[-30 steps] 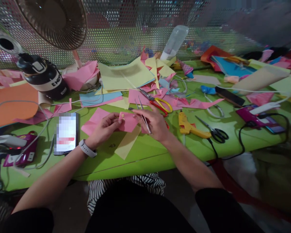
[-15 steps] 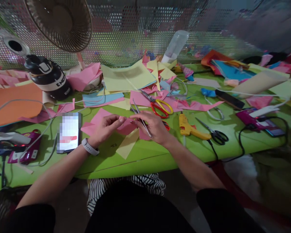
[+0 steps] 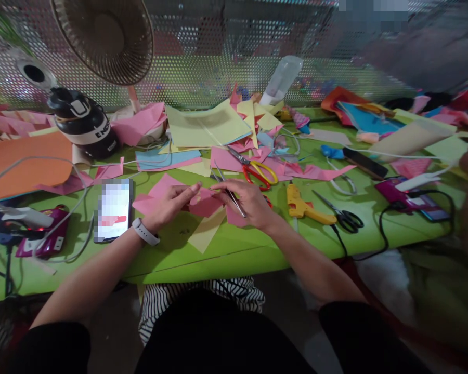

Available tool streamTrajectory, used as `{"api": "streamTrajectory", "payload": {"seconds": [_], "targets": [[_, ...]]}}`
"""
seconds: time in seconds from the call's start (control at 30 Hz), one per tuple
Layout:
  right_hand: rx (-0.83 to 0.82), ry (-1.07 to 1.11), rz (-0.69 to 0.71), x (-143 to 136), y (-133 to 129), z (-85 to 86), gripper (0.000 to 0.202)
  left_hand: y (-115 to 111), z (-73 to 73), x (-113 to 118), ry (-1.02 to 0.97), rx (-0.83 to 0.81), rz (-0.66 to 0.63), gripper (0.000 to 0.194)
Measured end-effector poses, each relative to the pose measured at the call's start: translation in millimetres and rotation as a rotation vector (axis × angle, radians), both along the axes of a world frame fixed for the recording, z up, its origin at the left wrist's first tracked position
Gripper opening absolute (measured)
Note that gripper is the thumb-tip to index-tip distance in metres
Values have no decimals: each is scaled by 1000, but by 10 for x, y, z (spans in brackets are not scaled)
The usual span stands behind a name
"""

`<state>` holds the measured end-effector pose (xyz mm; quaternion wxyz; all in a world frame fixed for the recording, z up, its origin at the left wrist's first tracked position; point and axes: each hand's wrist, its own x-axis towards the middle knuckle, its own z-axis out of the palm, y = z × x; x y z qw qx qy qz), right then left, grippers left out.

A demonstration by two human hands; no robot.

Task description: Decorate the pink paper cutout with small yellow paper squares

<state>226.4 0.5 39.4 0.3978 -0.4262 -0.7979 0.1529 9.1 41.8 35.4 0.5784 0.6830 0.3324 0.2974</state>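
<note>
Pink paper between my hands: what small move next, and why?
I'd probably pinch the upper edge of the pink paper with the right hand, leaving the tweezers tucked: its fingertips are already at that edge, the left hand grips the other side, and the tweezers' open ends point away.

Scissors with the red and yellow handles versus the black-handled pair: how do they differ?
The red-and-yellow scissors have one loop of each colour; the black-handled scissors have two black loops. The first lie partly over pink paper, near the right hand; the second lie on bare green tabletop, farther right. Both point their blades away from the person.
</note>
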Motion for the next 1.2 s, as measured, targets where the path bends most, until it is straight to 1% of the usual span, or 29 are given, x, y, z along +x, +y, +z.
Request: {"api": "streamTrajectory", "payload": {"seconds": [0.1, 0.2, 0.3, 0.37, 0.43, 0.5, 0.57, 0.63, 0.73, 0.87, 0.93, 1.0, 1.1, 1.13, 1.2], "targets": [[-40, 12, -16, -13, -12, 41, 20, 19, -21, 10, 49, 22, -52, 44], [-85, 42, -17, -19, -14, 71, 23, 36, -35, 8, 58, 23, -48, 44], [-164, 112, 23, 18, 17, 74, 26, 61, -44, -34, 6, -80, -99, 48], [-204, 161, 34, 59, 48, 68, 27, 87, -45, -73, -80, -186, -157, 57], [-216, 185, 25, 99, 77, 69, 28, 115, -32, -107, -168, -269, -181, 65], [-223, 181, 27, 129, 95, 86, 29, 138, 2, -133, -194, -295, -158, 60], [-228, 158, 41, 149, 107, 117, 28, 155, 48, -152, -158, -295, -135, 46], [-214, 129, 36, 157, 116, 153, 26, 166, 84, -163, -115, -323, -149, 36], [-176, 96, 22, 152, 146, 181, 22, 176, 89, -157, -118, -384, -135, 32], [-161, 45, 36, 135, 218, 126, 24, 187, 39, -126, -144, -385, -101, 30], [-100, 25, 14, 138, 248, 84, 27, 196, 18, -118, -141, -353, -93, 30], [52, 23, -62, 152, 249, 65, 32, 209, 8, -116, -152, -328, -56, 30], [270, 54, -196, 180, 169, 95, 41, 227, 7, -114, -189, -339, 33, 31], [306, 75, -208, 186, 124, 114, 41, 230, 7, -110, -199, -351, 64, 32], [319, 119, -155, 190, 20, 137, 38, 232, 7, -100, -219, -366, 120, 31]]}}
